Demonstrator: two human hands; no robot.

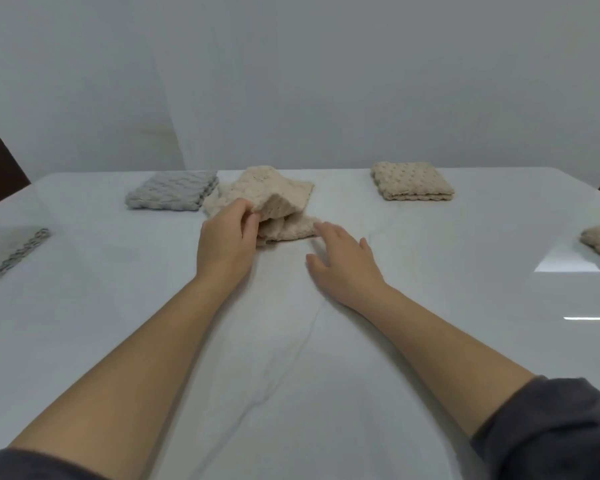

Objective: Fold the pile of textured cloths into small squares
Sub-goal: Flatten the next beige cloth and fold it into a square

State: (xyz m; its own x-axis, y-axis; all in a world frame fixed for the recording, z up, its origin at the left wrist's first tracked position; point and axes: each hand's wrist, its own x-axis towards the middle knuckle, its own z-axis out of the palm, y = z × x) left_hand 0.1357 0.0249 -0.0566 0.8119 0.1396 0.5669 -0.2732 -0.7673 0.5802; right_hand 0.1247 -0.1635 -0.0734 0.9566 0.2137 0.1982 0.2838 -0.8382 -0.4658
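Tabletop (291, 358) of glossy white with thin grey veins stands against a plain pale wall (291, 81). At its far middle lies the crumpled beige cloth (274, 195). The left hand (227, 242) pinches a raised edge of it. The right hand (343, 268) is flat, and its straight fingers touch the lower layer. A folded grey cloth (172, 195) lies just beside it on the left, and a folded beige square (411, 181) lies apart on the right.
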